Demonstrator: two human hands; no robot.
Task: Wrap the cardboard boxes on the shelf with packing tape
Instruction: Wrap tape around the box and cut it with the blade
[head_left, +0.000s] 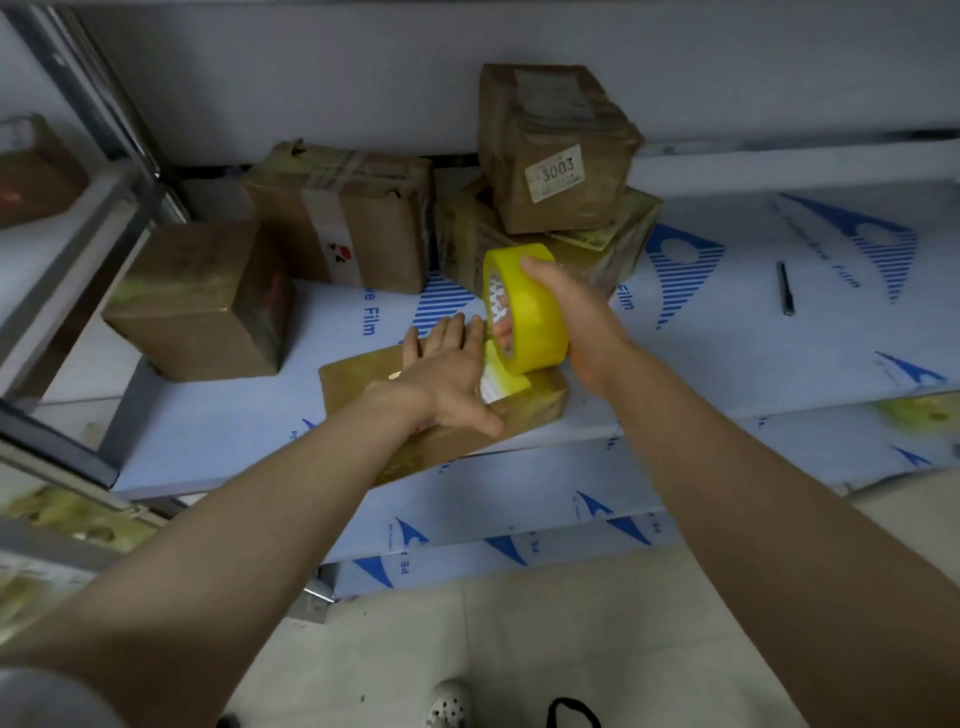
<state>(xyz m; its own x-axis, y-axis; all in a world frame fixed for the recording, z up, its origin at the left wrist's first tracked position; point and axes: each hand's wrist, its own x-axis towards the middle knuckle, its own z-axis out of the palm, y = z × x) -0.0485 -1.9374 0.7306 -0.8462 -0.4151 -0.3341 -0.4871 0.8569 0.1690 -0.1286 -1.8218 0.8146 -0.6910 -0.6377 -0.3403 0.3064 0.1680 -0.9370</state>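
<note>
One flat box (353, 376) at shelf (727, 364) front, 6 o'clock of stacked boxes (556, 156). Left hand (447, 374) flat, pressing it; right hand (582, 322) grips tape roll (524, 312) at its 3 o'clock end. Strip being laid; next, likely: draw roll over the edge.

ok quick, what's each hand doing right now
Left hand: open, pressing flat on the box.
Right hand: closed on the tape roll.
</note>
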